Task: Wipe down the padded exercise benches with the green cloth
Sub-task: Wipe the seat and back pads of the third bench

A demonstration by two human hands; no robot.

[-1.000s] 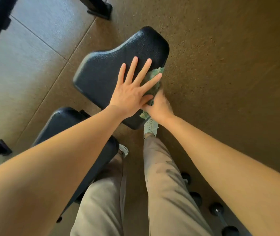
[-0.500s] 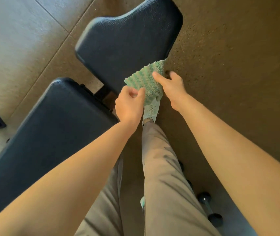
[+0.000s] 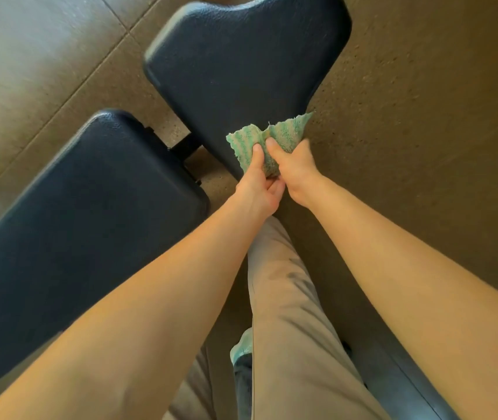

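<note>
The green striped cloth (image 3: 267,140) is bunched between both hands, just above the near right edge of the black padded seat pad (image 3: 241,62). My left hand (image 3: 256,183) pinches its lower left part with thumb on top. My right hand (image 3: 294,168) grips the right part, thumb pressed into the fabric. A loose corner of the cloth sticks up to the right. The longer black back pad (image 3: 84,231) lies at the lower left, joined to the seat pad by a black metal bracket (image 3: 185,145).
Brown speckled rubber floor (image 3: 423,116) spreads to the right; paler tiles (image 3: 29,56) lie at the upper left. My legs in beige trousers (image 3: 290,313) stand beside the bench, one shoe (image 3: 243,345) showing. A dark bar (image 3: 408,380) lies at the bottom right.
My left hand lifted off the seat pad and took hold of the cloth. Both hands then drew together, bunching the cloth between them. The view shifted down toward the back pad.
</note>
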